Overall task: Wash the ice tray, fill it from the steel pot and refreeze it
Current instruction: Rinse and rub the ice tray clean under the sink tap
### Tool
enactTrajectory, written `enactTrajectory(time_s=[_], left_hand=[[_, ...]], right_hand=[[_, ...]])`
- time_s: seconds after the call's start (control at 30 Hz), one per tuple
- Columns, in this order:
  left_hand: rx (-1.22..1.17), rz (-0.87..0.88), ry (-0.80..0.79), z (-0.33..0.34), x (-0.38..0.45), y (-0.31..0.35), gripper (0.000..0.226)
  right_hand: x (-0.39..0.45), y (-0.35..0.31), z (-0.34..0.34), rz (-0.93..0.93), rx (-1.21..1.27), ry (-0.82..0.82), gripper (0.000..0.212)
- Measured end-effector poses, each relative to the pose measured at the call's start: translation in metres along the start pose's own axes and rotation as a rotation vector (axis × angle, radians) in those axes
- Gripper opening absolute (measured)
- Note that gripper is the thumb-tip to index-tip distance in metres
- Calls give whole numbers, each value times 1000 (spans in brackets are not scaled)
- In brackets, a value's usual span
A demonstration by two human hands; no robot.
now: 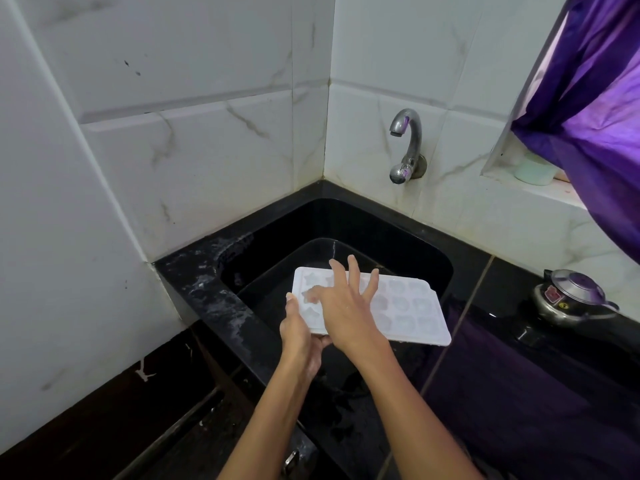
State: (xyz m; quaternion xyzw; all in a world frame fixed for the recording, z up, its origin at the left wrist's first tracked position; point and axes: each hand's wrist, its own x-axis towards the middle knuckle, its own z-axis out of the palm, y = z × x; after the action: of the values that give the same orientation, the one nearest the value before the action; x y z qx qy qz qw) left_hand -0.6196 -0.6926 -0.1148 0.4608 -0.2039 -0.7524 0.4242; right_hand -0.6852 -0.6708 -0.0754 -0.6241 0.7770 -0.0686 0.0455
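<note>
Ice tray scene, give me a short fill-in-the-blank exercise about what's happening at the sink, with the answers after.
1. The white ice tray is held over the black ____.
2. The ____ hand grips the tray's near corner.
3. The right hand rests its spread fingers on the tray's ____ side.
4. The tap is mounted on the ____.

Answers: sink; left; top; wall

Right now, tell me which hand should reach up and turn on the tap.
Probably the right hand. It lies open across the ice tray, gripping nothing, and is nearer the tap on the right wall. The left hand grips the tray's near corner, holding it over the sink.
</note>
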Motion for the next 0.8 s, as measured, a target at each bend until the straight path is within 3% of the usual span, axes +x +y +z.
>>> enactTrajectory(time_s=[0.4, 0.63, 0.8], left_hand=[[-3, 0, 2, 0, -2, -1, 44], [20, 44, -34, -3, 5, 5, 47], [-11, 51, -41, -7, 8, 17, 46]], right_hand=[[6, 0, 10, -17, 20, 11, 31], [-3, 18, -10, 51, 162, 85, 65], [-11, 51, -38, 210, 182, 177, 69]])
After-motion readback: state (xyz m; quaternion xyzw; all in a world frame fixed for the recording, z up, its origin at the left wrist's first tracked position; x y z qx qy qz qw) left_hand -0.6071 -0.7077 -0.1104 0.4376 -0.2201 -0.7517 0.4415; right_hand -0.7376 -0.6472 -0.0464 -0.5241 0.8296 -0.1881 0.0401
